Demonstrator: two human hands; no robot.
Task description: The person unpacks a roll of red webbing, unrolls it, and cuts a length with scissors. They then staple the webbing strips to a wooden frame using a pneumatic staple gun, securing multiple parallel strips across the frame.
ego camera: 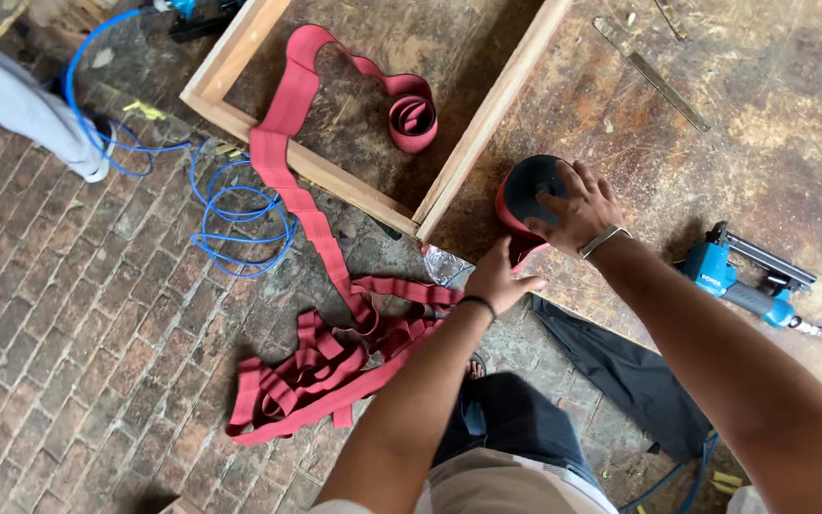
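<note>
Roll of red webbing (528, 195) sitting on the worn wooden bench (763, 143), just off the corner of the wooden frame (487, 119). Right hand (580, 211) lying over the roll's top, fingers spread and pressing down. Left hand (499, 278) gripping the roll's lower edge, fingers curled around the strap end. Loose red strap (321, 366) trailing across the frame and piling on the brick floor (78, 314). Blue staple gun (739, 281) resting to the right; blue hose (240, 214) coiling at left.
</note>
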